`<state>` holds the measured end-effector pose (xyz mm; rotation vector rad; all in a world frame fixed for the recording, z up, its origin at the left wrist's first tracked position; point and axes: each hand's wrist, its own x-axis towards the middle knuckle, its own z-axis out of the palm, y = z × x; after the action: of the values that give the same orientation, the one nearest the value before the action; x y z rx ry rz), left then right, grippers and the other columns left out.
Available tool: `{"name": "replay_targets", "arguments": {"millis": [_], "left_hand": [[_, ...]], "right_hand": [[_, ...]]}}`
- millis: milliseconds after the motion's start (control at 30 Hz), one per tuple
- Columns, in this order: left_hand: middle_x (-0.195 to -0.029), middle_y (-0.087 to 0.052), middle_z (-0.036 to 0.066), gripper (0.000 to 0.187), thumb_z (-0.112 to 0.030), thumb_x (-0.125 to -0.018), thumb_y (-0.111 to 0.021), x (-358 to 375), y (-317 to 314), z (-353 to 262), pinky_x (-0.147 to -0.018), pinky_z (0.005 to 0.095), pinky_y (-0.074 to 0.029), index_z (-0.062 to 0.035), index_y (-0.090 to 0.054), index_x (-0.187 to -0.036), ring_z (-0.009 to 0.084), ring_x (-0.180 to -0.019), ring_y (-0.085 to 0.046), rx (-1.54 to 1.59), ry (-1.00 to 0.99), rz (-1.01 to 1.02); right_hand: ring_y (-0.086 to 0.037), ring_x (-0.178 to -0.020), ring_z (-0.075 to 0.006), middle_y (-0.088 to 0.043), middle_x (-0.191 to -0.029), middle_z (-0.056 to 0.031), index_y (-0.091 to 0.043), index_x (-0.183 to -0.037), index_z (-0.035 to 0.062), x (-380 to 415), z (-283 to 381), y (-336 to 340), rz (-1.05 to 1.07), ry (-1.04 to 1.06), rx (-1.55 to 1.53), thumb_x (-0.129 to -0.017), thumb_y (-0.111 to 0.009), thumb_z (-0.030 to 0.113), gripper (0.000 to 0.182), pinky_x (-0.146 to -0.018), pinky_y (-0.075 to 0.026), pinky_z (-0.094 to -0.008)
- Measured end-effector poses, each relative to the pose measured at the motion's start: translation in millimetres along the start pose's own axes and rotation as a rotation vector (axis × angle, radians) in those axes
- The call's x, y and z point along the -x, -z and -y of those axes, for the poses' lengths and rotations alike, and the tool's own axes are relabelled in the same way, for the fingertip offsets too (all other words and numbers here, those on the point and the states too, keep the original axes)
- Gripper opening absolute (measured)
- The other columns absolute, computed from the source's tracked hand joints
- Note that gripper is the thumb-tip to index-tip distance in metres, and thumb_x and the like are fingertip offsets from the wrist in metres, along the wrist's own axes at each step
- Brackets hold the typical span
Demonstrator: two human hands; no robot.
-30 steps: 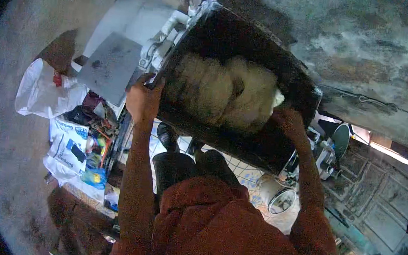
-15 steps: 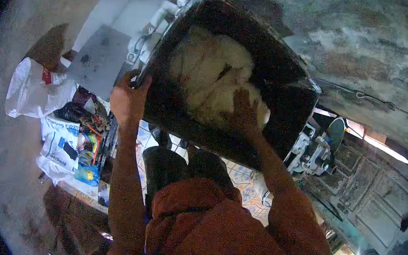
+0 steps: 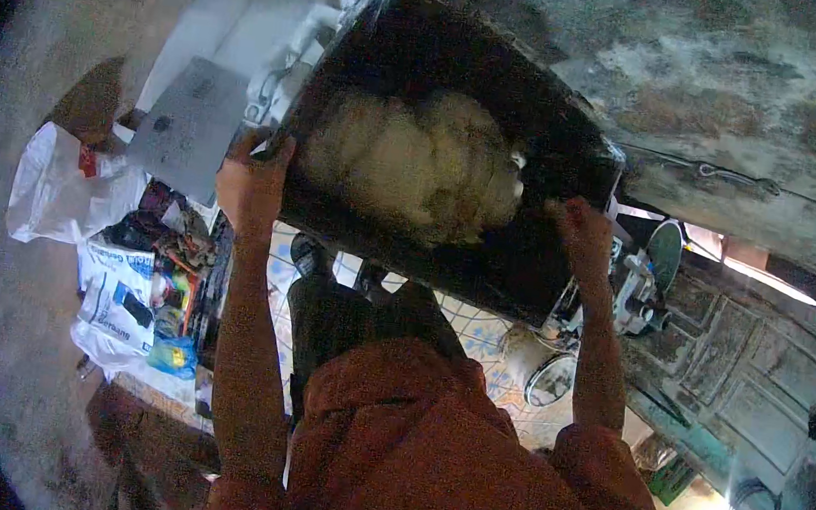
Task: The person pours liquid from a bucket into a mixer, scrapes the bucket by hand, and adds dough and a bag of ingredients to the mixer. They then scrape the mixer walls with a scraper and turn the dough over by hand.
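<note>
A large dark bin [image 3: 432,46] with tall walls lies tilted in front of me. Inside rests a pale, soft lump that looks like dough [image 3: 408,164], rounded and folded. My left hand [image 3: 253,187] grips the bin's left rim, thumb toward the inside. Over the right end of the bin, apart from the lump, my right hand [image 3: 583,237] is closed with fingers curled. A small pale spot shows at its fingertips; I cannot tell what it is.
A white machine part [image 3: 292,81] adjoins the bin's left side, and more machinery [image 3: 630,290] stands right. Left are a printed sack [image 3: 116,302] and a white plastic bag [image 3: 74,187]. A round container [image 3: 550,380] sits on the tiled floor. A wooden panel [image 3: 747,374] lies right.
My right hand has come off the lump and moved right, its spread fingers now closed. The lump has changed shape and sits further left. My left hand stays at the rim.
</note>
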<state>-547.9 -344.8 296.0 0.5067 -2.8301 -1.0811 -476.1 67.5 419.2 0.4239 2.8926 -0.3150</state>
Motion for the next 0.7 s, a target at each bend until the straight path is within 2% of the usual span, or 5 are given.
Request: {"name": "replay_targets", "arguments": {"millis": [233, 400, 600, 633, 700], "left_hand": [[-0.093, -0.070, 0.015, 0.040, -0.042, -0.076, -0.073, 1, 5, 0, -0.074, 0.0435, -0.051, -0.0113, -0.070, -0.101, 0.0346, -0.085, -0.068, -0.016, -0.079, -0.026], [-0.093, -0.070, 0.015, 0.039, -0.042, -0.076, -0.073, -1, 7, -5, -0.073, 0.0437, -0.051, -0.0111, -0.070, -0.100, 0.0357, -0.084, -0.068, -0.023, -0.012, -0.014], [-0.092, -0.070, 0.016, 0.041, -0.045, -0.075, -0.073, 3, 14, -14, -0.073, 0.0425, -0.052, -0.0127, -0.071, -0.101, 0.0360, -0.084, -0.068, -0.024, -0.003, -0.001], [-0.092, -0.070, 0.016, 0.042, -0.046, -0.075, -0.073, 3, 14, -15, -0.073, 0.0424, -0.052, -0.0138, -0.071, -0.102, 0.0358, -0.084, -0.068, -0.027, 0.000, -0.010], [-0.092, -0.070, 0.015, 0.041, -0.045, -0.075, -0.073, 3, 10, -13, -0.073, 0.0429, -0.052, -0.0145, -0.071, -0.102, 0.0356, -0.084, -0.068, -0.018, 0.019, -0.019]], "right_hand": [[-0.063, -0.101, -0.0350, -0.060, -0.116, -0.0188, -0.058, -0.118, 0.0048, -19, 47, -60, -0.094, 0.266, -0.332, -0.089, -0.062, 0.026, 0.036, -0.083, -0.051, -0.0427], [-0.042, -0.127, -0.0398, -0.041, -0.141, -0.0209, -0.037, -0.141, 0.0082, -24, 20, -145, 0.006, 0.570, 0.201, -0.089, -0.061, 0.035, 0.064, -0.101, -0.041, -0.0456], [-0.050, -0.121, -0.0371, -0.048, -0.134, -0.0199, -0.043, -0.134, 0.0008, -16, 33, -88, 0.023, 0.568, 0.572, -0.088, -0.059, 0.036, 0.061, -0.097, -0.044, -0.0453], [-0.058, -0.109, -0.0360, -0.056, -0.124, -0.0199, -0.050, -0.128, 0.0020, -19, 36, -54, 0.387, 0.460, 0.581, -0.089, -0.058, 0.033, 0.050, -0.091, -0.048, -0.0453], [-0.061, -0.105, -0.0357, -0.058, -0.121, -0.0199, -0.053, -0.125, 0.0036, -18, -18, -60, 0.365, 0.465, 0.469, -0.090, -0.058, 0.031, 0.046, -0.088, -0.049, -0.0455]]}}
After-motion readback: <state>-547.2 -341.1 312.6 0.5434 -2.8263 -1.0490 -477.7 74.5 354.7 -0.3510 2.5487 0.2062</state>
